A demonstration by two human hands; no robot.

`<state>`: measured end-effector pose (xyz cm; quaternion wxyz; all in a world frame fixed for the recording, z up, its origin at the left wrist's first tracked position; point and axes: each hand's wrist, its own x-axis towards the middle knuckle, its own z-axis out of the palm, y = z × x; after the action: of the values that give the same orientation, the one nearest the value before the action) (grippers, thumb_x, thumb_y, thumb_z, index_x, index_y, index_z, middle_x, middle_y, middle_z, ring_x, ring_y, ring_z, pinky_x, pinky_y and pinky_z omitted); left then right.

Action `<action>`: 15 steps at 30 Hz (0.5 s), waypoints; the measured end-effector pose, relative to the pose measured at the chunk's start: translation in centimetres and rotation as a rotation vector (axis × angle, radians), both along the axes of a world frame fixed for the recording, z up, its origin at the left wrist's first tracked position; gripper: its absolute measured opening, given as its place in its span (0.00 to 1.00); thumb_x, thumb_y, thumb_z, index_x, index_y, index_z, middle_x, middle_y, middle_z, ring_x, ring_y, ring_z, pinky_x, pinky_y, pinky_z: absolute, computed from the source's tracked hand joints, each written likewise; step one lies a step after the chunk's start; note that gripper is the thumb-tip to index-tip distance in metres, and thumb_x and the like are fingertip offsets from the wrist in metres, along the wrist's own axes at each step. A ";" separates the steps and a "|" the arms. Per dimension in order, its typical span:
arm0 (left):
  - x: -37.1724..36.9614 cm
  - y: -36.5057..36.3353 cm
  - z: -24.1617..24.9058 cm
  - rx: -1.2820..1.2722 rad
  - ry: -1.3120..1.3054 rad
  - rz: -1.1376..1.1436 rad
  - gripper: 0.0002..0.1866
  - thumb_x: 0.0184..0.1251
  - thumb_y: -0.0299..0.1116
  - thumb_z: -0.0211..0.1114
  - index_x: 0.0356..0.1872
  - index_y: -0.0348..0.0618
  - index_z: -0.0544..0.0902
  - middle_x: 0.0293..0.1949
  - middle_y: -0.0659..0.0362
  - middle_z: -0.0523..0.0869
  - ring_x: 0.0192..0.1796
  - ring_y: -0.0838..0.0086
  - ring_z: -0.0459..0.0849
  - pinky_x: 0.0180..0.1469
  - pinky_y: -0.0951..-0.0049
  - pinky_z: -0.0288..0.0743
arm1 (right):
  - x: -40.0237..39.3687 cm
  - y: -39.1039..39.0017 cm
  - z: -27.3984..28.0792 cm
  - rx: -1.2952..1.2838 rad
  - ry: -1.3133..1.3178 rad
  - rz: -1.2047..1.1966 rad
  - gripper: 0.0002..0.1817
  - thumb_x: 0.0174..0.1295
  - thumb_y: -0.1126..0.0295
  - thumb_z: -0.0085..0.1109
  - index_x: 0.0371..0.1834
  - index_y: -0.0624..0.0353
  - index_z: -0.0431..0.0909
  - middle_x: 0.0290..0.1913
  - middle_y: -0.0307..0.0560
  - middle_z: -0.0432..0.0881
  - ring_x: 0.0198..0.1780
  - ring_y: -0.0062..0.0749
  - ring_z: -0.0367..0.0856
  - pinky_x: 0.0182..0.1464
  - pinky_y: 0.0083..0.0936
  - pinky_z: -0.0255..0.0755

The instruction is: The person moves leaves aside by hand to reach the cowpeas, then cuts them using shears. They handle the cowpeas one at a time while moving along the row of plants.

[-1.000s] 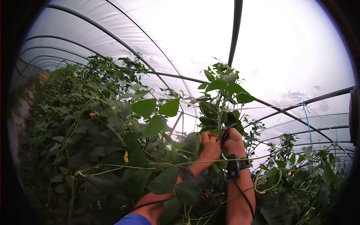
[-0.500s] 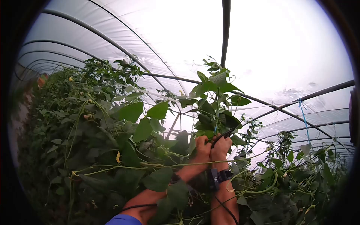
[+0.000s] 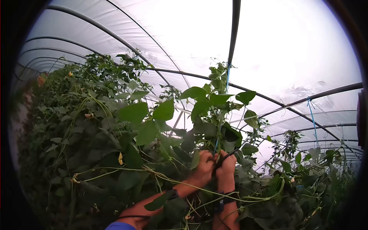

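My left hand (image 3: pixel 203 167) and my right hand (image 3: pixel 226 164) are close together at a climbing vine (image 3: pixel 209 128) with broad green leaves. Fingers on both are curled. Blue twine (image 3: pixel 217 145) runs down the vine's stem and ends from sight at my left fingertips, which pinch it. A dark slender strip (image 3: pixel 231 153) slants across my right fingers; what it is and what else that hand grips is hidden. Black bands with a small device (image 3: pixel 220 202) sit on my right wrist, and another band (image 3: pixel 171 193) on my left.
Dense bean-like foliage (image 3: pixel 84 145) fills the left and lower view. A long green stem (image 3: pixel 184 183) crosses in front of my forearms. Metal hoops (image 3: pixel 234 34) carry the plastic cover (image 3: pixel 291 42) overhead. More blue twine (image 3: pixel 313 119) hangs at the right.
Both hands have moved a little lower in the view and remain close together. The vine's leaves have shifted, and more blue twine shows above it, up to the overhead pipe.
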<state>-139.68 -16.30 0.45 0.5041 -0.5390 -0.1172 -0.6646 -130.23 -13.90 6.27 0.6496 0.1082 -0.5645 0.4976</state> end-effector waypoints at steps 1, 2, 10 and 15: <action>0.1 0.1 -0.1 -0.006 -0.001 -0.005 0.09 0.42 0.20 0.66 0.28 0.33 0.77 0.42 0.51 0.73 0.52 0.53 0.71 0.54 0.57 0.65 | 0.5 0.9 0.7 -0.006 -0.001 -0.005 0.04 0.61 0.75 0.51 0.34 0.65 0.68 0.26 0.48 0.75 0.24 0.35 0.76 0.23 0.26 0.72; 0.2 0.2 -0.2 -0.014 -0.011 -0.025 0.09 0.42 0.20 0.66 0.28 0.33 0.77 0.42 0.51 0.74 0.52 0.53 0.71 0.54 0.57 0.64 | 0.7 1.6 1.4 -0.093 -0.096 0.087 0.07 0.62 0.73 0.51 0.37 0.66 0.68 0.29 0.49 0.76 0.26 0.39 0.77 0.26 0.29 0.74; 0.3 -1.2 -0.9 -0.068 -0.053 -0.107 0.12 0.41 0.18 0.66 0.31 0.33 0.79 0.46 0.50 0.73 0.55 0.53 0.70 0.57 0.57 0.63 | 2.5 0.4 3.0 -0.026 -0.443 0.081 0.16 0.65 0.65 0.50 0.47 0.67 0.66 0.40 0.60 0.78 0.36 0.50 0.79 0.43 0.48 0.73; 0.4 -1.2 -1.5 -0.088 -0.116 -0.098 0.12 0.42 0.18 0.66 0.32 0.33 0.79 0.48 0.50 0.71 0.57 0.52 0.68 0.59 0.56 0.62 | 1.4 -3.5 -0.7 0.588 -0.196 -0.567 0.12 0.63 0.66 0.49 0.43 0.65 0.71 0.30 0.47 0.77 0.28 0.30 0.75 0.31 0.18 0.71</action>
<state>-139.32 -17.47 -1.03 0.4393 -0.5261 -0.1487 -0.7128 -128.87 -17.40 5.60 0.6456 0.0815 -0.7491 0.1245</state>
